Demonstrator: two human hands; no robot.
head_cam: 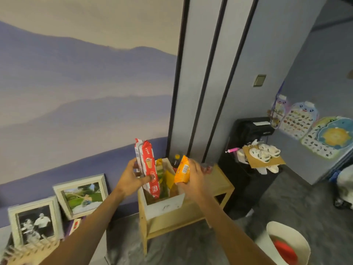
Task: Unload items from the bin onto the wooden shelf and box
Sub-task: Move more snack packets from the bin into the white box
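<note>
L hand [131, 174] gripping tall red snack packs [148, 165] upright in white box [164, 205], R hand [194, 175] pinching orange pack [182, 170] above box, both on wooden shelf [221, 180], white bin [286, 243] w/ red item bottom right

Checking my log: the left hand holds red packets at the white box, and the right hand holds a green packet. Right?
No: in the head view the right hand holds an orange packet, not green. The left hand does hold red packets at the white box.

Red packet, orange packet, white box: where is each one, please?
red packet [150, 162]: head view, middle of its front.
orange packet [182, 170]: head view, near its barcode.
white box [164, 205]: head view, its front wall.
</note>
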